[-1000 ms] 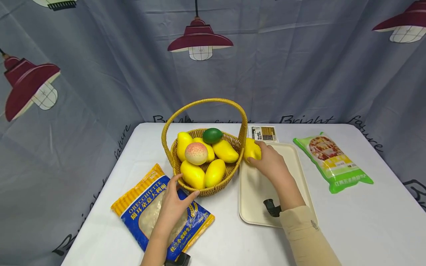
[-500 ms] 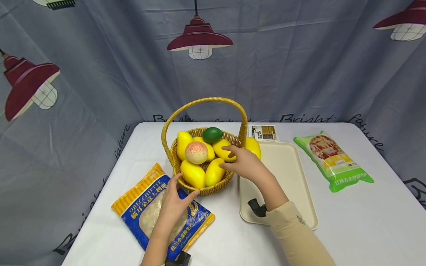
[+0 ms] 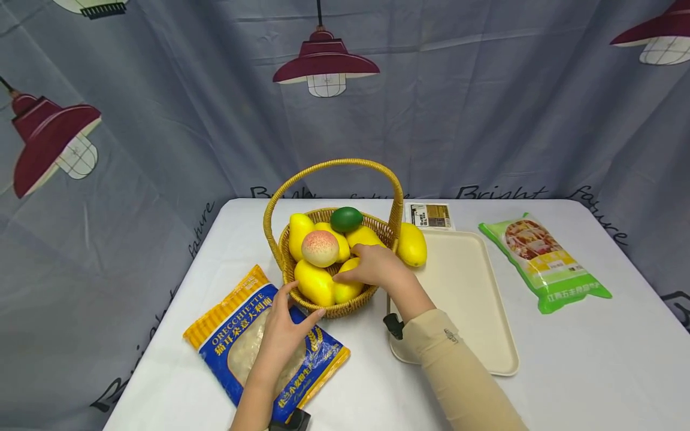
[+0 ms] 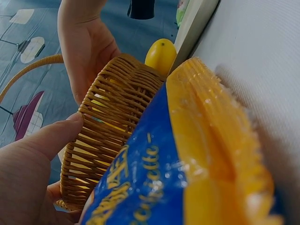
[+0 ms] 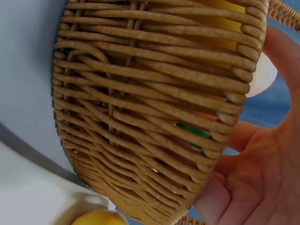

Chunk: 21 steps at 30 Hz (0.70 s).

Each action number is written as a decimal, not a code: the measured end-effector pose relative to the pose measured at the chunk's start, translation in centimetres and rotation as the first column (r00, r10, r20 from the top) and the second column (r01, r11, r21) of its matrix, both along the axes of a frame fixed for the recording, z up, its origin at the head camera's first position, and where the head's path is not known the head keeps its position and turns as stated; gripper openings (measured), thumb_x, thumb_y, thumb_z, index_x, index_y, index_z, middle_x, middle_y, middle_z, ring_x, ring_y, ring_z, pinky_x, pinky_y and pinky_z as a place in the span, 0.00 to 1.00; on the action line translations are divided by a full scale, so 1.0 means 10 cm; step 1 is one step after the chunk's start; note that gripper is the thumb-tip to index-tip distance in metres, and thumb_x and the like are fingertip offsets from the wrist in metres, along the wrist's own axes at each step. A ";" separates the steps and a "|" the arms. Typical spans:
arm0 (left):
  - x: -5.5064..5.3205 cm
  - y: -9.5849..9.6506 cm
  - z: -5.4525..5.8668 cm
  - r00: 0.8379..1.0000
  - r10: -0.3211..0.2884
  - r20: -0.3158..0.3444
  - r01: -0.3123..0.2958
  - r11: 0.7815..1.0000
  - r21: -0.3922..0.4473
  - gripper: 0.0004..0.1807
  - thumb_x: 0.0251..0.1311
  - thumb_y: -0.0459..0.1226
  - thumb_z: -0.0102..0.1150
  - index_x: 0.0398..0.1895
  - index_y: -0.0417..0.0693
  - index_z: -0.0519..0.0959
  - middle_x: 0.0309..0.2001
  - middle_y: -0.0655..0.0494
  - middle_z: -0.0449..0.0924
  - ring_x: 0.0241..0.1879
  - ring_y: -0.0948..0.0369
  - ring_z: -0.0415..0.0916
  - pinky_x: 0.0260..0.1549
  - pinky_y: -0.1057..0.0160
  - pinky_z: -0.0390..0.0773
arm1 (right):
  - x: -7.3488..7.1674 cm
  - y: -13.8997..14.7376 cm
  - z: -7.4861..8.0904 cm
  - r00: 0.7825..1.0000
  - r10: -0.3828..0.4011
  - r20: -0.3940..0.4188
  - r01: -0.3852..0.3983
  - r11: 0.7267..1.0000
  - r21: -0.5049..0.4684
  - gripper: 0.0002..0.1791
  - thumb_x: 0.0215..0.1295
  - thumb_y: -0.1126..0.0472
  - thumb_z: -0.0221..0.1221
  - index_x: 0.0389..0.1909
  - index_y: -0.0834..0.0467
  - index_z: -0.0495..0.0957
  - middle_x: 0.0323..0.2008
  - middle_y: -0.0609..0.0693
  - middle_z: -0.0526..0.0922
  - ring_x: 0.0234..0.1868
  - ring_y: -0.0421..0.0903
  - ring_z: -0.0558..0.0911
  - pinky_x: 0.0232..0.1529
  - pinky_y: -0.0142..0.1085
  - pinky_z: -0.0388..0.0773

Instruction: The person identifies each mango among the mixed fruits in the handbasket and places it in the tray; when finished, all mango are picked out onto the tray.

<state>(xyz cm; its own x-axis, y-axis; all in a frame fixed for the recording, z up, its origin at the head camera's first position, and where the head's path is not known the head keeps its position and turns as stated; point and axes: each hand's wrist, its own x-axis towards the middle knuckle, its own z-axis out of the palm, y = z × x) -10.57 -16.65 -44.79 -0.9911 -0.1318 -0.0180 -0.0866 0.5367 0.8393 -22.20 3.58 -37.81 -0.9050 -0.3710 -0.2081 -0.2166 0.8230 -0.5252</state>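
Note:
A yellow wicker basket [image 3: 353,307] with a tall handle holds several yellow mangoes, a peach [image 3: 320,249] and a dark green fruit [image 3: 347,219]. My left hand [image 3: 283,329] holds the basket's near left rim; its thumb lies along the weave in the left wrist view. My right hand [image 3: 380,266] reaches over the right rim, thumb and fingers spread at either side of the front right mango [image 3: 347,291]. In the right wrist view the wicker wall [image 5: 140,103] hides part of those fingers. Another mango [image 3: 412,245] lies outside, by the tray's back left corner.
A cream tray [image 3: 474,311] lies right of the basket, partly under my right forearm. An orecchiette bag [image 3: 226,344] lies under my left forearm. At the far right is a green food packet [image 3: 544,263]. A small printed card [image 3: 429,216] sits behind the tray.
My right hand has let go of the mango outside the basket, by the tray, and moved left into the basket over the front right mango. My left hand stays at the rim.

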 end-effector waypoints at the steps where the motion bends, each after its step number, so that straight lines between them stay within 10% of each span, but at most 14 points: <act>1: 0.00 0.01 0.00 1.000 -0.001 0.001 0.001 1.000 0.000 0.50 0.50 0.64 0.64 0.72 0.57 0.54 0.72 0.48 0.51 0.66 0.43 0.60 0.59 0.39 0.65 | 0.00 -0.01 0.00 1.000 0.001 0.006 -0.001 1.000 0.005 0.42 0.49 0.32 0.66 0.59 0.57 0.75 0.51 0.51 0.80 0.50 0.51 0.76 0.53 0.47 0.72; 7: 0.00 0.00 0.00 1.000 0.009 0.009 -0.009 1.000 -0.001 0.50 0.49 0.64 0.64 0.71 0.58 0.54 0.72 0.49 0.51 0.66 0.45 0.61 0.57 0.38 0.65 | 0.00 -0.07 -0.01 0.999 0.002 0.044 -0.003 1.000 0.026 0.39 0.49 0.32 0.65 0.53 0.57 0.78 0.47 0.52 0.81 0.45 0.50 0.77 0.48 0.45 0.75; 21: 0.00 0.01 -0.01 1.000 0.006 0.004 -0.006 1.000 -0.005 0.49 0.51 0.61 0.66 0.72 0.56 0.55 0.72 0.45 0.52 0.66 0.44 0.61 0.58 0.37 0.64 | 0.08 -0.11 -0.05 0.996 -0.060 0.072 0.065 0.995 -0.074 0.43 0.55 0.42 0.65 0.66 0.63 0.67 0.62 0.61 0.71 0.67 0.60 0.63 0.63 0.54 0.63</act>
